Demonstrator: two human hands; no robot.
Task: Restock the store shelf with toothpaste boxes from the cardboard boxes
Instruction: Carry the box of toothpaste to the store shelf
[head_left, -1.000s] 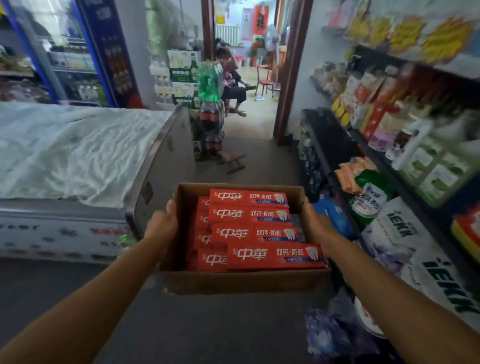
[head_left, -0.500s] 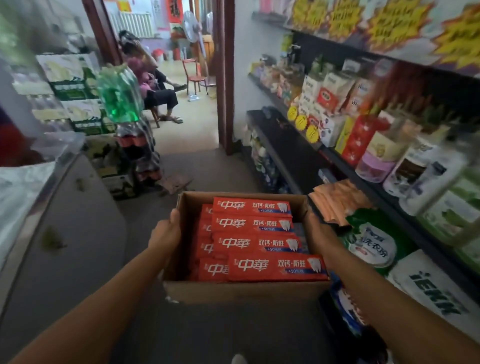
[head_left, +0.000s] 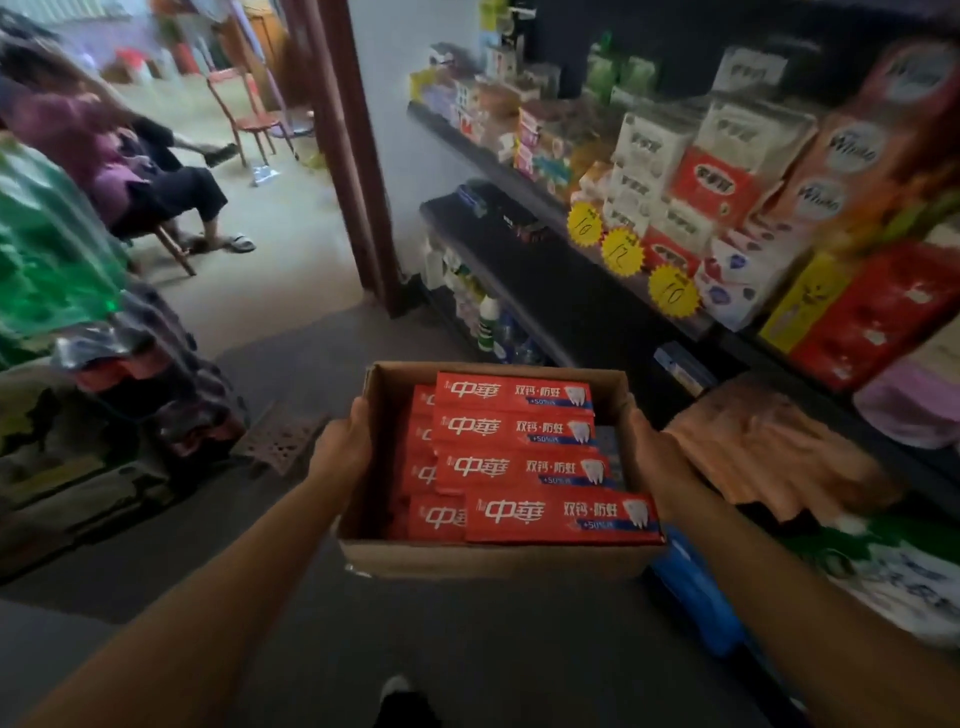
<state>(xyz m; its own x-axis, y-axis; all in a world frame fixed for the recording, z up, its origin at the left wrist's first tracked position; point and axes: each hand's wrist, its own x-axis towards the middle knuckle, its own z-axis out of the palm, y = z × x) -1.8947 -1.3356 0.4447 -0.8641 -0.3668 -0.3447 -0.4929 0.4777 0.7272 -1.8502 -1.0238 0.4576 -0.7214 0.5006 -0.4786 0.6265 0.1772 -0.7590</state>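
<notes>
A seated person (head_left: 130, 171) and a red chair (head_left: 249, 111) lie beyond the doorway; yellow price tags (head_left: 672, 291) hang rightward.

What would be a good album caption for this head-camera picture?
Both hands, left hand and right hand, carry a cardboard box of red toothpaste boxes toward stocked shelves.

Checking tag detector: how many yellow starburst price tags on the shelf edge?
3. All hang in a row along the shelf edge: one marked 10, one marked 12, another 10 nearest the camera. More may be blurred or hidden further along.
</notes>
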